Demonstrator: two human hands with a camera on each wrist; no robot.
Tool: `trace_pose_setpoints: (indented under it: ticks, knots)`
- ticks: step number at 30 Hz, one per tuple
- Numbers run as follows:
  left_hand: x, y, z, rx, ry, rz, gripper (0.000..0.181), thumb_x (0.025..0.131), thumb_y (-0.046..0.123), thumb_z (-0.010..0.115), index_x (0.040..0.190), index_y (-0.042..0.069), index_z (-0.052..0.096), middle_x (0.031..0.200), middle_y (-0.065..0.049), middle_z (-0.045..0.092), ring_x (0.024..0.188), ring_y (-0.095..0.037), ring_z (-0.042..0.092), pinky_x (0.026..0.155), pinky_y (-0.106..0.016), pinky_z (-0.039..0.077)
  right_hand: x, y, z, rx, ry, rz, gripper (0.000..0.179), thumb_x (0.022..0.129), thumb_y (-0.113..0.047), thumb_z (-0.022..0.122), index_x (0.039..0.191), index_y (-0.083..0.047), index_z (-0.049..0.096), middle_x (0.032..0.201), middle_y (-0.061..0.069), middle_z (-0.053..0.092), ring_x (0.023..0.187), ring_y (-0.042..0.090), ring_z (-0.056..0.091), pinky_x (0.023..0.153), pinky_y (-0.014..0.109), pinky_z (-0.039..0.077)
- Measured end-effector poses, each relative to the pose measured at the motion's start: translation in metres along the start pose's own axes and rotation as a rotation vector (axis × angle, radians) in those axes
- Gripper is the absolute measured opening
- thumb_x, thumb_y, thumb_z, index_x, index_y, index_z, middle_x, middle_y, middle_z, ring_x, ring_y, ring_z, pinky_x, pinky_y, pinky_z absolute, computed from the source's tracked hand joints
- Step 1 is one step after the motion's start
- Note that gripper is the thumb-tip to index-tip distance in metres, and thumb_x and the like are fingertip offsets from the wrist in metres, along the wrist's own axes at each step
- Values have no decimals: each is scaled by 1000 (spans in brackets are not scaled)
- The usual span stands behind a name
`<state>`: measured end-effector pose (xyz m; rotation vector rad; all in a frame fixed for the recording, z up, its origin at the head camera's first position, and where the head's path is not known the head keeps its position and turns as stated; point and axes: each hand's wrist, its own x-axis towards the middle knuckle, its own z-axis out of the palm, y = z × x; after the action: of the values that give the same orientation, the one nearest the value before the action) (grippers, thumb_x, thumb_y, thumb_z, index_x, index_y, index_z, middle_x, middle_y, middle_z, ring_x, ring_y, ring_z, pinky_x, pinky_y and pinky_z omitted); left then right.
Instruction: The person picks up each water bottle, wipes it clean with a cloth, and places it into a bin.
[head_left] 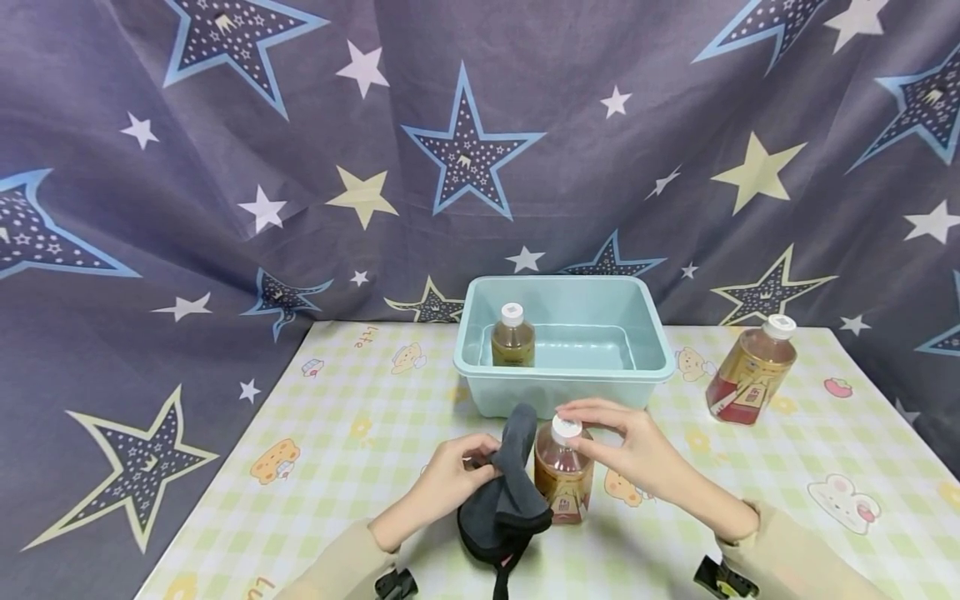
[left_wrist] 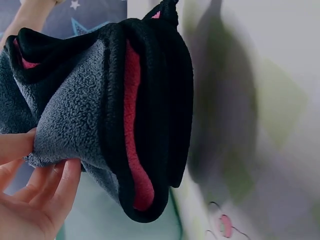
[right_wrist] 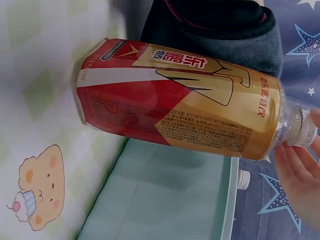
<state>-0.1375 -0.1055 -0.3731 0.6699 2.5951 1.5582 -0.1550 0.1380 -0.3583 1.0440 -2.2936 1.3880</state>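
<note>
My left hand [head_left: 457, 479] pinches a folded dark grey fleece cloth [head_left: 508, 483] between thumb and fingers. In the left wrist view the cloth [left_wrist: 75, 95] shows black edging and a pink strip inside its folds; I cannot tell exactly what item it is. Right beside it stands a drink bottle [head_left: 564, 483], upright on the table, with a red and gold label [right_wrist: 175, 97]. The thumb and fingers of my right hand [head_left: 626, 437] grip its white cap [head_left: 566, 428]. Part of the bottle's left side is hidden behind the cloth.
Behind my hands a light blue plastic bin [head_left: 562, 385] stands on the checked tablecloth [head_left: 322, 475], with one capped bottle [head_left: 513, 340] inside at its left. Another bottle [head_left: 752, 367] stands to the bin's right. A star-patterned curtain [head_left: 465, 242] hangs behind the table.
</note>
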Motion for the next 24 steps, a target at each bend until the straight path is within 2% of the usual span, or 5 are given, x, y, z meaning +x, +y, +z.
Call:
trace_pose_setpoints:
  ticks: [7,14,19,24]
  knots:
    - [2,8,1,23,14,21,14,75,-7,62,88,-1,63,77,-10,62,73,-17,55,62,-26,47,-1,0,2,2,13,6,29,75,-5,67,104,-6,65,107,6,62,99,12,56,81,18,43]
    - [10,-22,11,54,44,65,18,75,-2,65,91,5,65,79,-5,63,72,-13,56,59,-22,46,-3,-1,2,-15,18,23,29,77,-7,66,105,-8,65,107,4,62,96,12,58,80,20,45]
    - [11,-24,15,85,54,135,18,75,-1,65,91,7,65,80,-3,62,72,-11,55,58,-21,45,-3,-1,3,-8,36,2,29,76,-4,67,104,-7,65,107,6,62,96,12,59,79,19,45]
    - [12,-23,17,113,54,141,18,75,-1,64,90,8,64,81,0,61,73,-10,55,59,-21,45,-4,1,5,19,47,-23,28,76,-1,66,104,-5,65,106,8,62,97,11,58,79,20,45]
